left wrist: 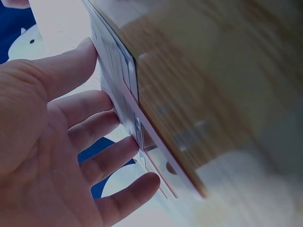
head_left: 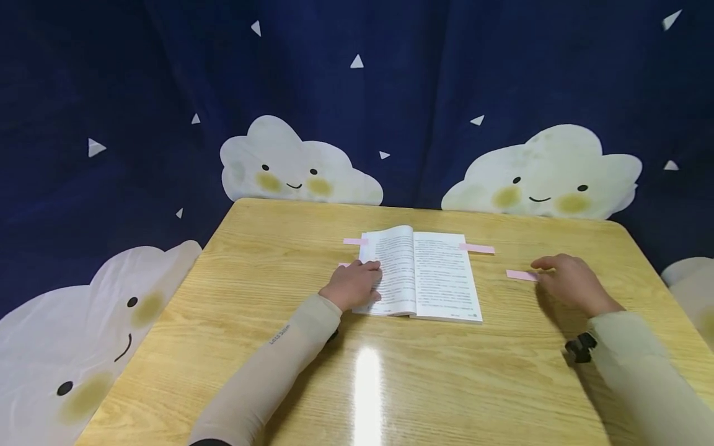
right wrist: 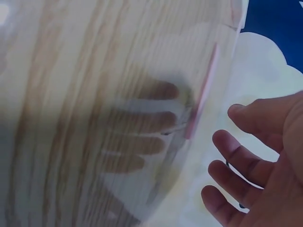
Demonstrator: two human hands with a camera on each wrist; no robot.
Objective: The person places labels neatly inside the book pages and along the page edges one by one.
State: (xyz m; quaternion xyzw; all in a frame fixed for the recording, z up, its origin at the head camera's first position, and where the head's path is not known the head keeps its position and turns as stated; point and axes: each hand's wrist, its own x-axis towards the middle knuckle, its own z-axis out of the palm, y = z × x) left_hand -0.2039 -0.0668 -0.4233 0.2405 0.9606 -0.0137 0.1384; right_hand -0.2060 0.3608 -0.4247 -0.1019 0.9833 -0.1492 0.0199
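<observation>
An open book [head_left: 443, 272] lies on the wooden table, pages printed with text. My left hand [head_left: 353, 285] rests on its left page near the outer edge; in the left wrist view the thumb and fingers [left wrist: 102, 165] are loosely extended against the pages. Pink paper strips [head_left: 352, 241] stick out from the book's left side, one partly hidden by the left hand, and another pink strip [head_left: 480, 248] juts from the right page. My right hand [head_left: 571, 285] hovers beside a loose pink strip [head_left: 520, 275] on the table; the right wrist view shows its fingers relaxed, apart from the strip [right wrist: 203, 92].
The light wooden table [head_left: 474, 384] has a glossy surface that reflects the hands and a bright light. Behind it hangs a dark blue curtain [head_left: 413, 93] with smiling clouds and white triangles. A small black device [head_left: 580, 347] sits at the right wrist.
</observation>
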